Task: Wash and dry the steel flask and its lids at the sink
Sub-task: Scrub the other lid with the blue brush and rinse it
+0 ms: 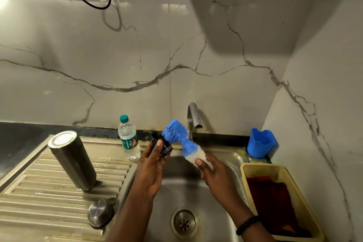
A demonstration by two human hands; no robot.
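Over the sink (225, 155), left hand (151, 169) grips black lid (164, 144); right hand (216, 175) grips brush (179, 135).

Both hands are raised, left hand (152, 165) and right hand (215, 175) each curled around something.

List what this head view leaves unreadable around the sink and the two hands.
- Brush handle: hidden inside the right hand.
- Black lid: partly covered by the left hand and the bristles; its inner side can't be seen.
- Steel flask mouth: faces down on the drainboard.
- Yellow basket: cut off by the bottom edge.
- Water bottle label: too small to read.
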